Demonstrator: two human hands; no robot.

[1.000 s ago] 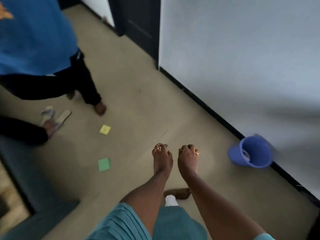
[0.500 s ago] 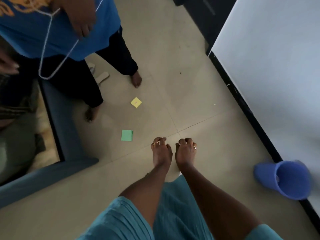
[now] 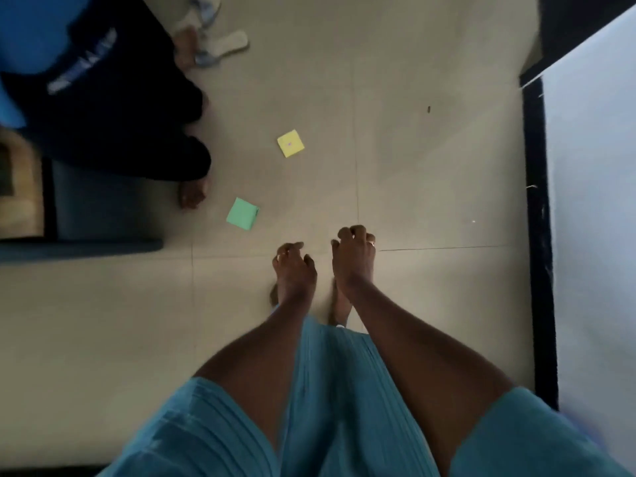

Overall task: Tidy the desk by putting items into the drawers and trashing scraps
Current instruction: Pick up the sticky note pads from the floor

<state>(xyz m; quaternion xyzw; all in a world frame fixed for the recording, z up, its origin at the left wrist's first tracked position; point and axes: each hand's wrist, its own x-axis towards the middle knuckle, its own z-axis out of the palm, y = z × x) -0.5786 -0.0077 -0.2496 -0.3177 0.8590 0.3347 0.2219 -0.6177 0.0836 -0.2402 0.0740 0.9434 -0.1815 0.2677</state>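
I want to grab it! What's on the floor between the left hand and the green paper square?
Nothing: the head view shows bare floor tile between the left hand and green paper square.

Two paper squares on the floor (image 3: 430,173): one yellow square (image 3: 290,143), one green square (image 3: 242,214); two hands: left hand (image 3: 295,270), right hand (image 3: 353,258)

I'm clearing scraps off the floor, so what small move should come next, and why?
Probably reach the left hand forward-left to the green note: it lies nearest on the floor, the yellow note sits farther off, and both hands look empty.
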